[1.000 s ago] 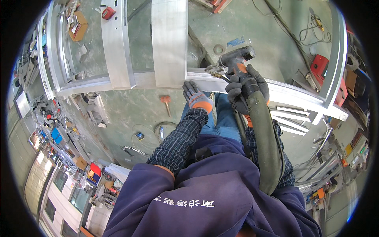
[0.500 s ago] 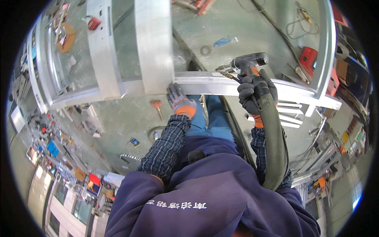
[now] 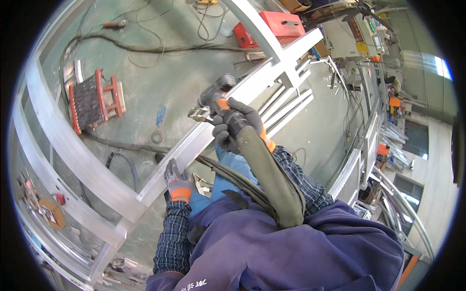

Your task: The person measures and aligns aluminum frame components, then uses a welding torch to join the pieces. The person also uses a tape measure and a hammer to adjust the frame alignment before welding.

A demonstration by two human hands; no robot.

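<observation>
Head view: the grey tool (image 3: 212, 95) is clamped by its handle (image 3: 237, 121) in the right hand (image 3: 250, 115), over the metal frame (image 3: 187, 145), on which the left hand (image 3: 178, 181) is laid, fingers extended. Stiffness and some weight should be expected; the handle is best held, drag from the green sleeve (image 3: 272, 179) being allowed for.

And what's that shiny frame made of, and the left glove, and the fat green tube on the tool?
Frame: probably bare aluminium; it's silvery and smooth.

Left glove: likely knit fabric; it's matte grey with a snug orange cuff.

Green tube: maybe canvas or leather; it's dull and creased.
</observation>
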